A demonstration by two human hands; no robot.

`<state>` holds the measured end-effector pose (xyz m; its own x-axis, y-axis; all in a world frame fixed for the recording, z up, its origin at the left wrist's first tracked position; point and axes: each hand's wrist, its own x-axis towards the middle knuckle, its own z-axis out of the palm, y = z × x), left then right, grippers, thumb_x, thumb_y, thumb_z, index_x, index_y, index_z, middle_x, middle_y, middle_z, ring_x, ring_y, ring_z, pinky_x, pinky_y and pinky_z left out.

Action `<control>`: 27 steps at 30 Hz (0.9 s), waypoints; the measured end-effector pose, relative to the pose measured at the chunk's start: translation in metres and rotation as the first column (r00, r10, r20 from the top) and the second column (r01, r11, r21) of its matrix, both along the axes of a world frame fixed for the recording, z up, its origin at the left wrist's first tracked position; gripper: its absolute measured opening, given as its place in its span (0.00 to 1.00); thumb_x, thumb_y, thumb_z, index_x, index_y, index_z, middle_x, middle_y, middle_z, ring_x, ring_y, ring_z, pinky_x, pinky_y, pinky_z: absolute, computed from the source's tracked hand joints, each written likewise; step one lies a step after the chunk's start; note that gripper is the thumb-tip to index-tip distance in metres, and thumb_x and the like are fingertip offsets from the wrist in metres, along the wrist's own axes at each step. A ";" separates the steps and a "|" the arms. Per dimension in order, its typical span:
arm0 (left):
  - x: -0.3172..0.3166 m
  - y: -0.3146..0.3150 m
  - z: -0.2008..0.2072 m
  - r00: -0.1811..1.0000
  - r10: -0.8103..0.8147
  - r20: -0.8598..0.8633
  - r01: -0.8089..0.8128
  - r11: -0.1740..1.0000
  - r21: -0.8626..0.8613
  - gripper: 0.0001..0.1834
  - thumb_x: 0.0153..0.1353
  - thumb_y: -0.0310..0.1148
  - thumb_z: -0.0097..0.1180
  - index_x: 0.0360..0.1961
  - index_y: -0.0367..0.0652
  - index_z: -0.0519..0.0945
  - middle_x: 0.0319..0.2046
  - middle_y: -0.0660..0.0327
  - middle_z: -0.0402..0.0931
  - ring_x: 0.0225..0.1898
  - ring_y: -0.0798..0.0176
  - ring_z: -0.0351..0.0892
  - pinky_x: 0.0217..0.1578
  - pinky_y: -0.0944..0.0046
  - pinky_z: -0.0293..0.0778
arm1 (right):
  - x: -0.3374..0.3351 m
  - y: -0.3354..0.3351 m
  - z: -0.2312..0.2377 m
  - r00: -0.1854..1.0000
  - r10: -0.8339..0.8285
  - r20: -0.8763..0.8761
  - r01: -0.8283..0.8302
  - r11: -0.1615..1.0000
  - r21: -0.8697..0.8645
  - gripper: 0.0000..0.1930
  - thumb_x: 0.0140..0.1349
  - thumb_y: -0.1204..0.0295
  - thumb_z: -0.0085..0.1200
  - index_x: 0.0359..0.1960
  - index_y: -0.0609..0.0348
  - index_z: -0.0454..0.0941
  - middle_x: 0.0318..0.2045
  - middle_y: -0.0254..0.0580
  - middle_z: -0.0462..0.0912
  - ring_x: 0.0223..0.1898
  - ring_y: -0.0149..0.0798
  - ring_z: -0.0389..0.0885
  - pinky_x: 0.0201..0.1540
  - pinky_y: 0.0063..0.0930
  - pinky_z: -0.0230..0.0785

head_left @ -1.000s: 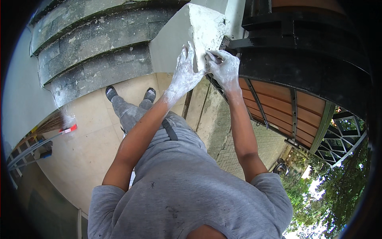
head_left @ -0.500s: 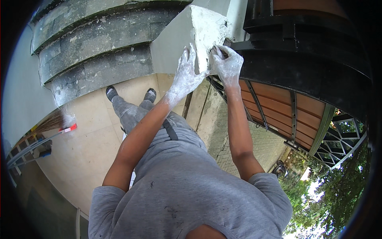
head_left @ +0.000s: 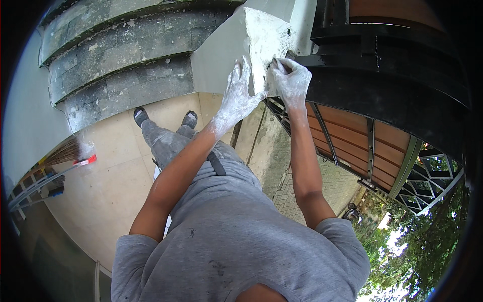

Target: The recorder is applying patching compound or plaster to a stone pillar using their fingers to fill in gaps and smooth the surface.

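Observation:
A rough white coat, like wet plaster or putty (head_left: 264, 38), covers the end face of a pale grey low wall (head_left: 220, 63). My left hand (head_left: 237, 98), smeared white up to the wrist, is open at the wall's corner. Its fingers point away from me along the grey side, with the thumb stretched out toward the coat's lower end. On the other side, my right hand (head_left: 293, 83) is closed in a pinch at the coat's right edge, beside the black metal gate. Whatever its fingertips hold, if anything, is hidden. White smears cover this hand too.
Curved grey stone steps (head_left: 146, 43) rise at the upper left. A black gate (head_left: 382, 85) with brown panels (head_left: 362, 133) stands close on the right. A broom (head_left: 65, 155) and a red-ended tool (head_left: 85, 160) lie at the left, on beige tiles (head_left: 108, 189).
The right hand's raised fingers have drawn in slightly, and it has shifted a touch to the right in the picture. The left hand keeps nearly the same pose and place.

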<state>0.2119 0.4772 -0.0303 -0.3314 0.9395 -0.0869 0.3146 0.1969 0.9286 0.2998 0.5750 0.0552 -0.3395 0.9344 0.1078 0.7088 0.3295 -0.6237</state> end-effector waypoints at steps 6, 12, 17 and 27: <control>-0.001 0.000 0.002 0.993 -0.025 0.118 0.025 1.000 -0.001 0.56 0.53 0.43 0.64 0.70 0.36 0.38 0.67 0.30 0.41 0.68 0.30 0.44 0.67 0.43 0.50 | -0.002 -0.007 0.007 0.997 0.026 0.074 -0.023 0.999 -0.044 0.13 0.50 0.73 0.63 0.37 0.66 0.83 0.24 0.40 0.85 0.27 0.21 0.77 0.33 0.20 0.71; -0.001 -0.001 0.002 1.000 0.003 0.026 -0.003 1.000 -0.007 0.58 0.50 0.46 0.66 0.70 0.34 0.40 0.65 0.33 0.48 0.66 0.33 0.49 0.65 0.45 0.53 | -0.006 -0.005 0.008 0.999 0.003 0.053 0.000 0.999 -0.044 0.13 0.50 0.73 0.62 0.36 0.68 0.83 0.22 0.39 0.84 0.26 0.22 0.76 0.32 0.21 0.70; -0.001 -0.001 0.004 0.999 -0.005 0.049 0.006 1.000 -0.031 0.59 0.51 0.48 0.66 0.70 0.34 0.39 0.66 0.33 0.47 0.66 0.32 0.49 0.66 0.45 0.52 | -0.007 0.000 0.008 0.995 -0.009 0.102 0.016 0.998 -0.061 0.12 0.50 0.72 0.62 0.36 0.68 0.83 0.22 0.39 0.84 0.26 0.21 0.76 0.31 0.21 0.70; -0.002 -0.001 0.004 0.998 -0.001 0.063 0.001 1.000 0.001 0.59 0.50 0.49 0.66 0.70 0.33 0.41 0.66 0.33 0.47 0.67 0.33 0.49 0.66 0.45 0.53 | -0.004 0.002 0.007 0.998 -0.007 0.059 0.010 0.998 -0.056 0.15 0.48 0.72 0.63 0.37 0.69 0.83 0.24 0.42 0.85 0.26 0.23 0.78 0.32 0.21 0.71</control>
<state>0.2103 0.4760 -0.0261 -0.3242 0.9399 -0.1069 0.2555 0.1958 0.9468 0.2961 0.5770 0.0623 -0.3359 0.9412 0.0349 0.7473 0.2889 -0.5984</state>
